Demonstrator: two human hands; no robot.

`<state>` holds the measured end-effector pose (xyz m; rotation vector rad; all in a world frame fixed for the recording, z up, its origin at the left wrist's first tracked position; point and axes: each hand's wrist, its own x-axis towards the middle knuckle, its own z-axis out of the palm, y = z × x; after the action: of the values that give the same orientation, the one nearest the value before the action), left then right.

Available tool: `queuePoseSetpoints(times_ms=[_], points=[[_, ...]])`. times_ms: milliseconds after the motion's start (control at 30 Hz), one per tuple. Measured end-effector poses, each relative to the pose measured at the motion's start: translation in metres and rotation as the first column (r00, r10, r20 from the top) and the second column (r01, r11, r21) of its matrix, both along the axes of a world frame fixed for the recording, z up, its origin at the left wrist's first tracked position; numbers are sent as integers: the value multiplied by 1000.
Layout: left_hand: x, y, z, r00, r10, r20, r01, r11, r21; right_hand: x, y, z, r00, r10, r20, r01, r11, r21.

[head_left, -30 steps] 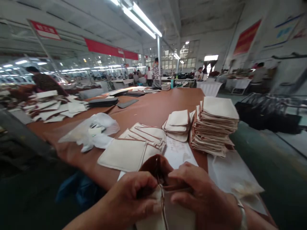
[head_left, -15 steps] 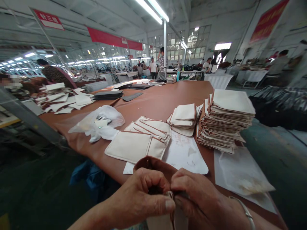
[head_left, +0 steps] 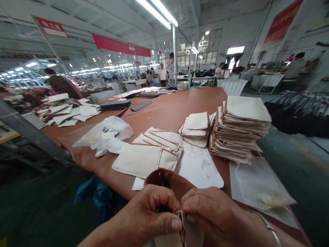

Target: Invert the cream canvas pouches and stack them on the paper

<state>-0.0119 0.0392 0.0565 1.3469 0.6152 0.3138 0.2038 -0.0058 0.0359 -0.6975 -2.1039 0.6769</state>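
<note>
At the bottom centre, my left hand [head_left: 156, 212] pinches the edge of a brown and cream piece [head_left: 167, 176] between thumb and fingers. Close against it, my right hand [head_left: 216, 212] grips the same piece from the other side. A brown band of the piece curves up behind both hands, and its cream part hangs below them. Just beyond lie cream panels with brown edging [head_left: 138, 159], spread over each other. White sheets [head_left: 200, 164] lie under and beside these panels.
A tall stack of cream panels [head_left: 246, 109] stands at right on the brown-covered table [head_left: 180, 103], beside a smaller pile [head_left: 196, 121]. A plastic bag [head_left: 113, 128], dark pieces [head_left: 115, 104] and loose cream pieces [head_left: 61, 109] lie left. People are in the background.
Both hands and the held piece sit slightly lower in view. The fingers still pinch the edge, and the background has shifted a little left.
</note>
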Motion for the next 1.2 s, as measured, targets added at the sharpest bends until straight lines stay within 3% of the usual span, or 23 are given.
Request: queuePoseSetpoints(times_ms=[100,200,333,400,467,500,567,633,800,1033,1200], points=[[-1,1,-2,999,30,-40,-29,999,45,-4,-2,0,996,-87,20,84,992,96],[-1,0,-6,994,48,-96,-38,994,101,-11,-6,-3,968,-247,32,231,937,264],[1,-2,-6,991,33,-128,-17,992,122,-16,-6,-8,947,-305,98,256,905,341],[1,-1,-3,992,-10,-127,21,996,88,-12,-2,-9,952,-288,106,254,934,252],[2,0,0,989,-60,-132,66,997,44,-6,5,-7,976,-190,106,194,981,-30],[2,1,1,988,-80,-133,84,996,25,-2,9,-5,990,-109,90,126,968,-215],[2,3,2,985,-105,-137,105,994,-12,4,17,-1,999,43,16,-28,850,-525],[3,3,1,987,-88,-137,83,996,-46,7,24,2,992,97,-86,-130,742,-657],[6,-4,2,969,61,-239,-40,995,92,4,24,0,975,31,-220,-188,643,-742],[14,-11,7,943,208,-258,-89,908,409,-6,15,-5,983,-39,-177,-99,703,-705],[14,-13,10,938,232,-259,-61,843,535,-8,18,-7,964,-89,-250,-160,558,-814]])
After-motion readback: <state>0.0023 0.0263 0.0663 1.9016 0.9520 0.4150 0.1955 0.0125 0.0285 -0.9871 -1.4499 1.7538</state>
